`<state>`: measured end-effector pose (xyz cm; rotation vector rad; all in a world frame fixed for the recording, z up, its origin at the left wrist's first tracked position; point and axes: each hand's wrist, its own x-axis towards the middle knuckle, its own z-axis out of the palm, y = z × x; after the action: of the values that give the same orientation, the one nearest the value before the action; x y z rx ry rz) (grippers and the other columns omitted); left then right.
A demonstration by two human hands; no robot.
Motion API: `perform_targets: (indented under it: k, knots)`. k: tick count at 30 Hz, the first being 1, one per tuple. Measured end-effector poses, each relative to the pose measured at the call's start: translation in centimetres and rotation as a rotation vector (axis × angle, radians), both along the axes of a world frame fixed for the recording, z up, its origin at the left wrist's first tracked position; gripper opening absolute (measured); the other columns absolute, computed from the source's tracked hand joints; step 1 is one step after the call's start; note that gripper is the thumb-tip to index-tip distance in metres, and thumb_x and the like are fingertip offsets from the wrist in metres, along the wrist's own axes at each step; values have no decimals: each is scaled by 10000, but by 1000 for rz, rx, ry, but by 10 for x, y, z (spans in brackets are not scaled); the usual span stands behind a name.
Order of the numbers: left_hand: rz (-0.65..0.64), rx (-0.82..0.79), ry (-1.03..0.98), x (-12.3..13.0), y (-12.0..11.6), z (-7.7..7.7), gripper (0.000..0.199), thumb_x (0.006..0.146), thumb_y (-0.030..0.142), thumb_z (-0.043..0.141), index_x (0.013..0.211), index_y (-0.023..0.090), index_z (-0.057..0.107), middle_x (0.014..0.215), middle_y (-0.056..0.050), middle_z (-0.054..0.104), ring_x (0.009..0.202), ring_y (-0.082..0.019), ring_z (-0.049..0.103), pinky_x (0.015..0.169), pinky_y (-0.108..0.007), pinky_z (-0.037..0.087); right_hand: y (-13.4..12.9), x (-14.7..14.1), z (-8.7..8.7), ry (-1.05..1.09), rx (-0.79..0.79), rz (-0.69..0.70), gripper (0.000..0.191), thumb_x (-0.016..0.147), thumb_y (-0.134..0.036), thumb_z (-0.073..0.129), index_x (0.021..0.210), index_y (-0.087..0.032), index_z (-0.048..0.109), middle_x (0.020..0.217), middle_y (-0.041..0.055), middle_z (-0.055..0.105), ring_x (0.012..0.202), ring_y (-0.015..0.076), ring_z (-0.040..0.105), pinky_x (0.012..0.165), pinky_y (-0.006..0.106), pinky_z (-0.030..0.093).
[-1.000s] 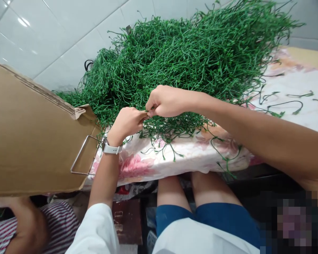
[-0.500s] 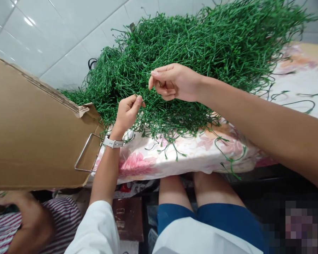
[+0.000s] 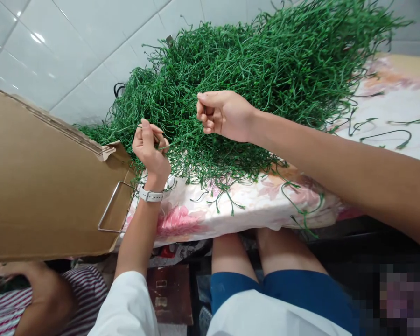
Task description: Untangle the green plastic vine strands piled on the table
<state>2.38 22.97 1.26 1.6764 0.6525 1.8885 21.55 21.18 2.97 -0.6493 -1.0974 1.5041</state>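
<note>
A long heap of thin green plastic-looking stems [image 3: 252, 70] with small knobbed or forked tips lies along the wall. In front of its left part is my left hand [image 3: 151, 148], a white watch [image 3: 150, 194] on its wrist. Its fingers are curled and hold a thin green stem, which runs out on both sides of the hand. My right hand [image 3: 227, 114] hovers over the middle of the heap, palm turned inward. Its thumb and fingertips are pressed together; what lies between them, if anything, is too small to make out.
A large cardboard box [image 3: 56, 186] stands at the left, a bent metal wire handle [image 3: 107, 207] by its edge. Loose stems lie on the floral tablecloth [image 3: 192, 219]. Below left, a person in a striped garment [image 3: 86, 291] sits close by. White tiles [image 3: 80, 42] cover the wall behind.
My left hand has moved left and turned, its fingers loosening from a tight pinch, and a stem now shows in it. My right hand has moved slightly and its fingers have drawn closer together.
</note>
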Motion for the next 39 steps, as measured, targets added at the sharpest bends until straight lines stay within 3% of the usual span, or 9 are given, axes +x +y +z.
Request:
perform_targets:
  k: [4, 9, 17, 21, 25, 28, 32, 35, 39]
  knots:
    - [-45, 35, 151, 0, -3, -2, 465, 916, 595, 709, 680, 217, 576, 480, 82, 325, 395, -45, 248, 412, -281, 158, 0, -1, 2, 86, -85, -62, 421, 1100, -281, 413, 700, -176, 495, 631, -29, 474, 496, 63, 376, 534, 199, 411]
    - [28, 15, 509, 5, -12, -15, 345, 856, 510, 810, 1042, 234, 719, 529, 97, 384, 469, -66, 329, 487, -260, 225, -3, -7, -3, 128, -126, 25, 382, 1096, -286, 413, 736, -183, 485, 631, -26, 498, 511, 74, 398, 549, 205, 438]
    - [18, 56, 361, 5, -6, -21, 279, 889, 502, 778, 897, 224, 756, 803, 6, 733, 548, -61, 478, 530, -242, 349, -11, -18, -9, 127, -100, 186, 364, 1090, -282, 412, 749, -177, 486, 636, -21, 522, 530, 83, 450, 557, 207, 465]
    - [-127, -115, 193, 10, -5, -21, 374, 852, 587, 782, 841, 230, 670, 750, 31, 674, 542, -61, 529, 501, -213, 411, -15, -22, -10, 143, -59, 230, 377, 1096, -270, 391, 743, -173, 483, 664, -13, 542, 540, 82, 459, 570, 209, 474]
    - [-263, -283, 195, 10, -5, -19, 453, 784, 621, 824, 773, 231, 595, 779, 27, 646, 655, -93, 615, 613, -241, 540, -17, -27, -14, 132, -82, 247, 398, 1099, -264, 386, 716, -182, 449, 621, -26, 474, 532, 81, 415, 559, 201, 451]
    - [-242, -326, 211, 8, -4, -18, 418, 763, 503, 873, 726, 208, 580, 756, 24, 631, 714, -91, 616, 713, -239, 550, -16, -28, -16, 72, -81, 230, 381, 1085, -209, 412, 704, -186, 422, 580, -48, 409, 496, 70, 331, 518, 192, 388]
    - [-163, -382, 175, 11, -6, -18, 234, 795, 195, 782, 663, 187, 589, 687, 31, 618, 664, -82, 574, 674, -212, 499, -14, -25, -15, -49, -36, 209, 364, 1047, -120, 439, 692, -191, 403, 531, -68, 327, 470, 66, 250, 484, 190, 318]
    - [-174, -452, 103, 15, -9, -18, 209, 699, 4, 672, 598, 171, 598, 646, 37, 602, 621, -75, 543, 626, -193, 453, -13, -23, -14, -101, -30, 199, 365, 1044, -117, 429, 688, -190, 398, 531, -78, 261, 472, 62, 195, 464, 187, 251]
    - [-241, -533, 79, 16, -12, -16, 239, 586, -85, 593, 551, 152, 609, 637, 33, 605, 609, -70, 542, 615, -185, 426, -12, -21, -12, -212, -47, 188, 373, 1053, -162, 419, 681, -186, 407, 553, -77, 217, 483, 65, 147, 441, 201, 143]
